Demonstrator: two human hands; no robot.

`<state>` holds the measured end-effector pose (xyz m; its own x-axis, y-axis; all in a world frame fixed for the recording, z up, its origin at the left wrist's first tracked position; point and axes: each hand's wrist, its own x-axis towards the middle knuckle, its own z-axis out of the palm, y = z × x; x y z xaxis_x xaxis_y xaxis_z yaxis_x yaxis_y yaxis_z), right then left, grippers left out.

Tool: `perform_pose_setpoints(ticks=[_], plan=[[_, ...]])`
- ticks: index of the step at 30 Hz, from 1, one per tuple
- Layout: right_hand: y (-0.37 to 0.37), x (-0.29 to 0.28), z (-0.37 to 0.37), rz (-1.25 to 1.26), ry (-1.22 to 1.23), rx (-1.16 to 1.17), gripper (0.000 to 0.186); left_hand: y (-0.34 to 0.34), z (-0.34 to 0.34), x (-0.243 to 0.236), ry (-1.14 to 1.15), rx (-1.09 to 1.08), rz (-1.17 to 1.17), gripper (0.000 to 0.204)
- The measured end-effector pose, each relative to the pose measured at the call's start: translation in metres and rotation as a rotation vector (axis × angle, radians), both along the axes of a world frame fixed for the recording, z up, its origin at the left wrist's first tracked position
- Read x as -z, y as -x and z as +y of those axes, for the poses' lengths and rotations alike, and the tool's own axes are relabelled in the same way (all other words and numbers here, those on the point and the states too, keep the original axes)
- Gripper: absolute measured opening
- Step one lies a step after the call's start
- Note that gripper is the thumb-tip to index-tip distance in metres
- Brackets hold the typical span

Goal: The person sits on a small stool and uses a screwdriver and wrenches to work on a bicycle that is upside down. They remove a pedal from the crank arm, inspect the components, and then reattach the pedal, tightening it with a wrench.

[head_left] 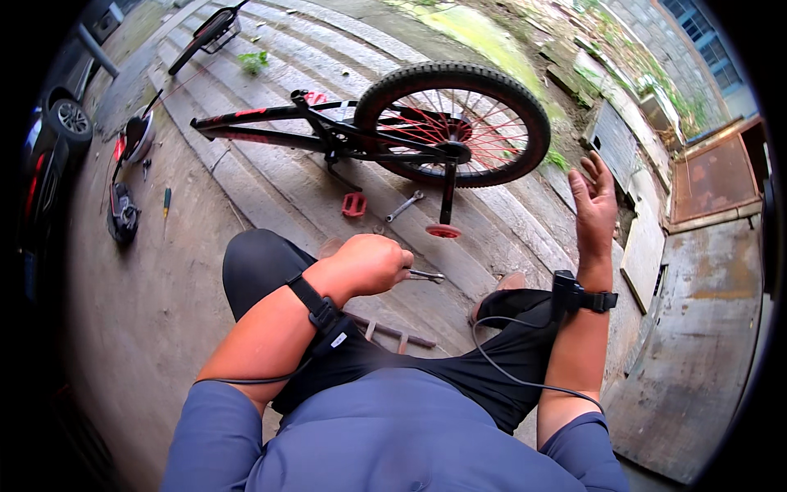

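My left hand is closed around a metal wrench, whose end sticks out to the right of the fist. My right hand is raised to the right of the bicycle wheel, holding nothing, with thumb and fingers apart. Ahead, a black and red bicycle frame lies on the stone steps with one wheel fitted. Its crank arm points toward me and ends in a round red part. A loose red pedal and a second wrench rest on the ground between the bike and my hands.
On the left lie a screwdriver, a black bundle and a white and red object. A parked car stands beyond them. Another black bike part lies far left. Metal panels border the right side.
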<state>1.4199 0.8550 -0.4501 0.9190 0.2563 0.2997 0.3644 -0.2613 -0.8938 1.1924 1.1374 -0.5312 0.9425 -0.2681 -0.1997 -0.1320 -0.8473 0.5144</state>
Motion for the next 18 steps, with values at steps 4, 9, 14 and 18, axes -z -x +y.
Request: perform_pose_setpoints(ticks=[4, 9, 14, 18], plan=[[-0.029, 0.007, -0.001, 0.004, 0.098, -0.021, 0.061, -0.001, 0.005, 0.004, -0.024, -0.009, 0.043, 0.021], [-0.063, 0.031, 0.009, -0.007, 0.171, -0.052, 0.068, -0.002, 0.009, 0.012, -0.044, -0.024, 0.112, 0.022], [-0.086, 0.057, 0.021, 0.077, 0.174, -0.089, 0.069, -0.005, 0.012, 0.020, -0.046, -0.024, 0.148, 0.021], [-0.096, 0.066, 0.029, 0.086, 0.221, -0.126, 0.065, -0.007, 0.016, 0.027, -0.039, -0.022, 0.127, 0.019]])
